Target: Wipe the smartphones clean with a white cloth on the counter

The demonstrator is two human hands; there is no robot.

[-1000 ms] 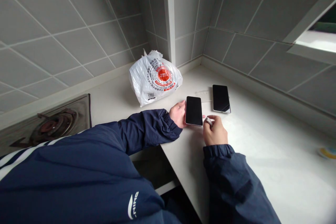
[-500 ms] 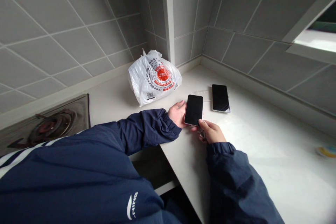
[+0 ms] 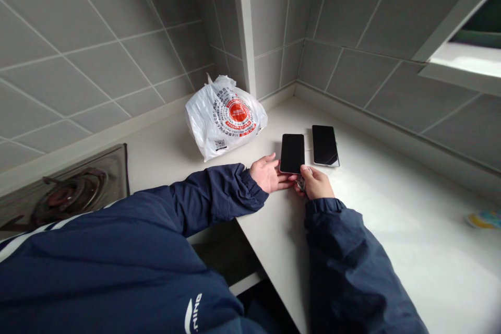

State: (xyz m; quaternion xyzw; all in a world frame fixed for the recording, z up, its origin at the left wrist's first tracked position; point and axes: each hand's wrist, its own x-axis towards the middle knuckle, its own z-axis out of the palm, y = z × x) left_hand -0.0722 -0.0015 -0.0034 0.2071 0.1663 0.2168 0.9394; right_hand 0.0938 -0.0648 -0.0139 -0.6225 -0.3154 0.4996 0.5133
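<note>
The right hand (image 3: 316,182) is covering most of a small pale object (image 3: 301,184), leaving its shape and kind unclear. The navy jacket sleeve (image 3: 117,250) is hiding part of the gas burner (image 3: 68,193), and the picture's bottom edge is cutting off that sleeve. The right edge is cropping the window (image 3: 465,47). A multicoloured item (image 3: 482,220) is showing too blurred to identify, and the print on the white plastic bag (image 3: 225,120) is appearing too small to read.
</note>
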